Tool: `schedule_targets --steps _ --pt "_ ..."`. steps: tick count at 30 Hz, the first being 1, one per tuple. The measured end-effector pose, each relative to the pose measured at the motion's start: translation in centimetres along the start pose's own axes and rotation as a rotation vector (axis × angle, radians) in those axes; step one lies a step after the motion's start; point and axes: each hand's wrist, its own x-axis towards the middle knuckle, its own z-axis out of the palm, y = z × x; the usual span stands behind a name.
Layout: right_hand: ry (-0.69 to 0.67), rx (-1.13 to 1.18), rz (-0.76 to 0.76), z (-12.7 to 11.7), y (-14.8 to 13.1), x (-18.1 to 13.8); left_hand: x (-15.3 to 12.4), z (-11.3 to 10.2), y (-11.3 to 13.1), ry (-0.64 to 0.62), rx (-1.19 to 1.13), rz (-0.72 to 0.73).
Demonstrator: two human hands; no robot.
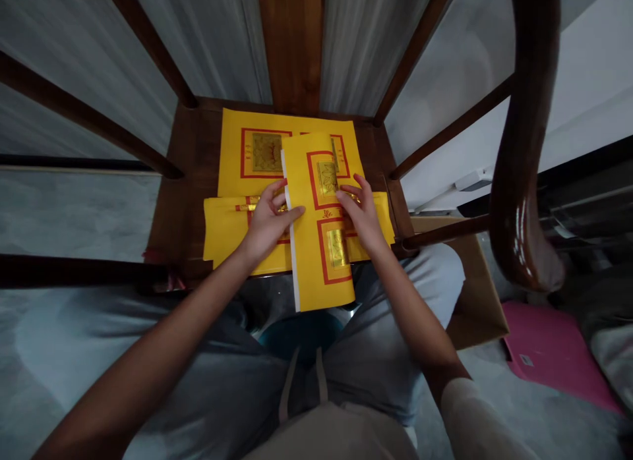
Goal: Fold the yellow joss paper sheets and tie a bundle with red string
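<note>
A yellow joss paper sheet (pixel 302 249), printed with red frames and gold foil squares, is held up in front of me with its right side curled over. My left hand (pixel 270 223) pinches its left edge, thumb on the printed face. At the opposite edge, my right hand (pixel 362 216) has its thumb and fingers around the curled fold. Behind it, a flat yellow sheet (pixel 230 150) with the same print lies on the wooden chair seat (pixel 173 203). Nearer to me, folded yellow papers (pixel 225 232) lie in a pile, partly hidden by my hands and the held sheet.
Wooden spindles (pixel 148 45) and a curved armrest (pixel 524 150) surround the seat. On the floor to the right are an open cardboard box (pixel 477 295) and a pink plastic piece (pixel 554 348). A teal round object (pixel 301 335) shows between my knees.
</note>
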Motion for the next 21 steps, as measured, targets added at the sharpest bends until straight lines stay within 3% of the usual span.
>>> schedule_targets --steps 3,5,14,21 --pt "-0.11 0.044 0.149 1.2 0.3 4.1 -0.2 0.3 -0.5 -0.056 0.0 -0.006" --pt "-0.167 0.059 0.13 1.5 0.4 5.3 -0.2 0.3 -0.8 -0.077 0.007 -0.009" --pt "-0.403 -0.024 0.105 0.1 -0.1 4.4 1.0 -1.0 0.9 0.123 0.066 0.056" --pt "-0.49 -0.101 0.09 0.0 0.4 4.7 2.4 -2.0 1.1 0.208 0.081 0.097"
